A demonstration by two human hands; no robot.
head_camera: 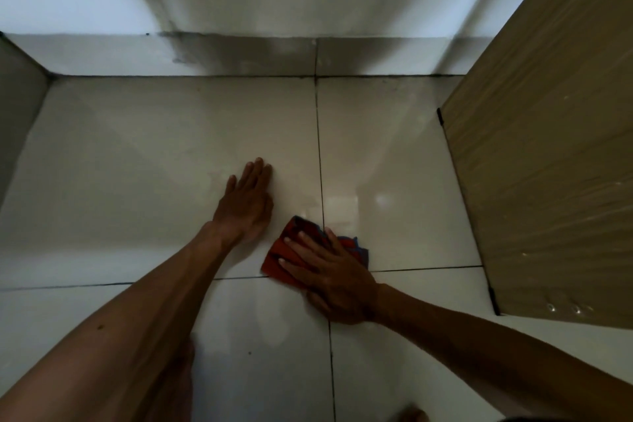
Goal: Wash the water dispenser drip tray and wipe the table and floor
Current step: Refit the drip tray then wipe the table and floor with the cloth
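On floor point(120, 164), head view: right hand point(329, 281) presses red cloth point(284, 257) flat, fingers point(294, 243) spread, at the tile joint near centre. Left hand point(245, 205) braces flat just left, fingers together. Suggest overlapping strokes, even pressure, work toward far wall point(239, 55).

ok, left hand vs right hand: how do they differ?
The left hand lies on bare floor tile, fingers together; the right hand presses a red cloth, fingers spread. Left points toward the wall, right angles leftward. Both are flat, palm down.
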